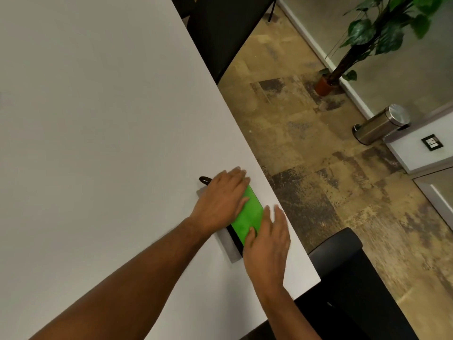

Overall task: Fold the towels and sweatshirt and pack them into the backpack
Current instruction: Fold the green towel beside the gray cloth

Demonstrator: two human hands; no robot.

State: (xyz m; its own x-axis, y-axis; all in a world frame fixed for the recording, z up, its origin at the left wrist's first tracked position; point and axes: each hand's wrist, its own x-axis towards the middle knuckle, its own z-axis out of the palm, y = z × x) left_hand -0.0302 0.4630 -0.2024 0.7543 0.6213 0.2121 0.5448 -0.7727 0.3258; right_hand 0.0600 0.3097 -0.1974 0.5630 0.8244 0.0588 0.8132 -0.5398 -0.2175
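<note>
Left hand (221, 201) and right hand (266, 238) lie flat on a folded, soft green towel (248, 214).

A single head-worn view looks steeply down and forward from close above the white table (98, 119), tilted so the table's edge runs diagonally, with floor (318, 180) and far wall at right.

Colour reference: folded towel on counter

Towel (248, 214): bright green, black edging, black loop. Counter (98, 119): plain white. Floor (306, 143): mottled tan and grey.
</note>
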